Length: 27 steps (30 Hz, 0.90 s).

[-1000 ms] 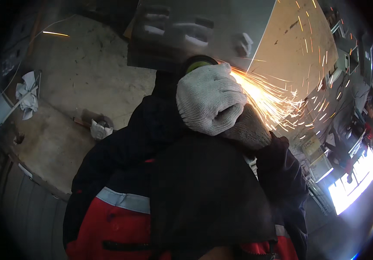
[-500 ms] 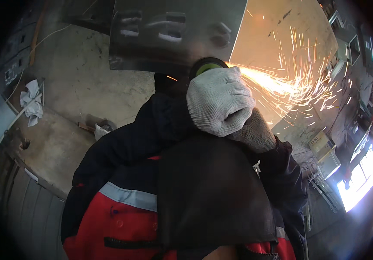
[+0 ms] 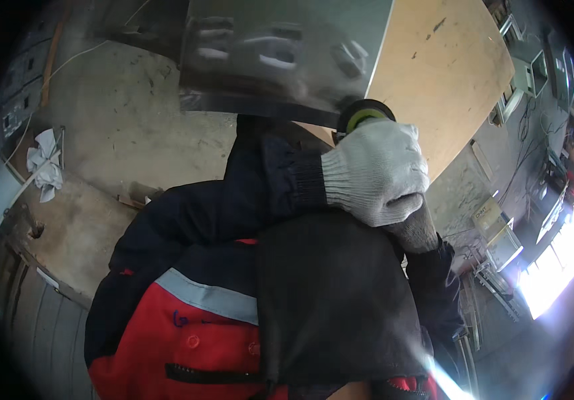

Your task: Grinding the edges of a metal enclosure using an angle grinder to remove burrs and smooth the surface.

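My left hand [image 3: 377, 173], in a white knitted glove, is closed round an angle grinder [image 3: 365, 115]. Of the grinder, only the round head with a dark rim and a yellow-green face shows beyond the glove. That head sits at the near right corner of a shiny dark-grey metal panel [image 3: 267, 83]; whether it touches cannot be made out. Below and behind the left hand is my right hand [image 3: 412, 230] in a greyer glove. Its fingers are hidden, so its grip does not show.
A tan board-like surface [image 3: 443, 73] lies right of the panel. At far right stand a pale box [image 3: 493, 223], metal frames and a bright window [image 3: 557, 267]. White cloth [image 3: 45, 167] hangs at the left. A dark flap [image 3: 340, 300] covers my chest.
The bright stream of sparks on the right has gone. Both hands and the grinder have shifted right and slightly nearer, and more of my left cuff shows. The view has moved a little.
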Motion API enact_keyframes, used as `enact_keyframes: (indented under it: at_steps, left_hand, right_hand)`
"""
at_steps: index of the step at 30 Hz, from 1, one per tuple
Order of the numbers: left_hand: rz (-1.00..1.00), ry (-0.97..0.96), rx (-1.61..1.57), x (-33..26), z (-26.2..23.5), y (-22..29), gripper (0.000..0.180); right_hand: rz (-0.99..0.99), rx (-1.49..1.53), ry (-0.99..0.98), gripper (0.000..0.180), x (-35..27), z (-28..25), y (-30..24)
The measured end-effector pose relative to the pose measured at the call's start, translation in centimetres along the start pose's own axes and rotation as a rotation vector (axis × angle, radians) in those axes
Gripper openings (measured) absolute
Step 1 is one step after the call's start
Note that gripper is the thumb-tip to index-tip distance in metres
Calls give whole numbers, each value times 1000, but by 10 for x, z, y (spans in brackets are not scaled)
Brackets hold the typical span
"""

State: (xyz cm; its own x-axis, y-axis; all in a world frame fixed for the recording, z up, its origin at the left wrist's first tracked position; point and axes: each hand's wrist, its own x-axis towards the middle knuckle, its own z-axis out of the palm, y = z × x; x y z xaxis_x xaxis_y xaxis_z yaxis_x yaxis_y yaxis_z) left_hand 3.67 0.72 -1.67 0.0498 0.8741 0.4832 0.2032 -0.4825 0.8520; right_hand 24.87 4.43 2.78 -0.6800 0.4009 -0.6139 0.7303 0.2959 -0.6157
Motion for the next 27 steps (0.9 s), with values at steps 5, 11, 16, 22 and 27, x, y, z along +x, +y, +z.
enact_keyframes:
  at_steps: [5, 11, 16, 22, 27]
  left_hand:
    - [-8, 120, 73, -22, -71, -9, 25]
    - [-9, 227, 330, -58, -162, -10, 21]
    - [-175, 148, 381, -84, -184, -4, 27]
    - [-151, 203, 317, -69, -158, -8, 27]
    - [-73, 288, 189, -48, -105, -16, 22]
  right_hand:
    - [2, 528, -67, 54, 64, 16, -43]
    - [-199, 511, -239, 54, 152, 33, -120]
    - [-88, 485, -283, 63, 166, 41, -143]
    - [-59, 465, -256, 59, 146, 30, -125]
    - [29, 556, -173, 58, 110, 18, -87]
